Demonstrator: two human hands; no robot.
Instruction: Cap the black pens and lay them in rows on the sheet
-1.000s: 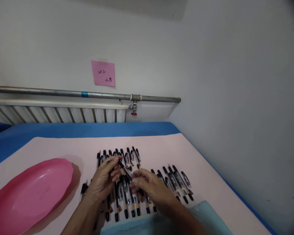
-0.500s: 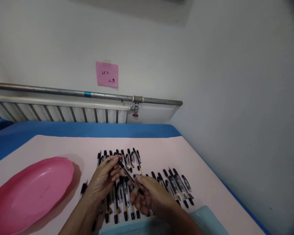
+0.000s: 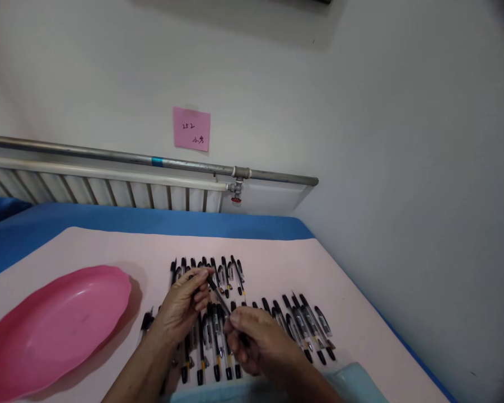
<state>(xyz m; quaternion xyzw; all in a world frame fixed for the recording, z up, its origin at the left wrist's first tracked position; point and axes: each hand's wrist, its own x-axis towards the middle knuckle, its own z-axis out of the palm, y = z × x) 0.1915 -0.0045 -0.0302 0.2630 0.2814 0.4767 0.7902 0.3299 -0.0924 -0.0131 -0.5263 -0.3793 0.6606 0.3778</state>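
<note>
My left hand (image 3: 180, 308) and my right hand (image 3: 256, 344) hold one black and clear pen (image 3: 219, 299) between them, above the table. The left fingers pinch its far end; the right fingers are closed round its near end. Under and around the hands lie several similar pens (image 3: 302, 324) in rows on a pale pink sheet (image 3: 277, 263), with another row of pens (image 3: 227, 271) further back.
A pink oval plate (image 3: 50, 324) sits at the left on the sheet. A blue cover (image 3: 109, 221) lies under the sheet. A radiator and metal pipe (image 3: 109, 159) run along the back wall, with a pink note (image 3: 191, 129) above. A wall stands close on the right.
The hands have stayed on the same pen, the right hand shifting slightly lower and closing more on it. The camera has tilted a little to the left.
</note>
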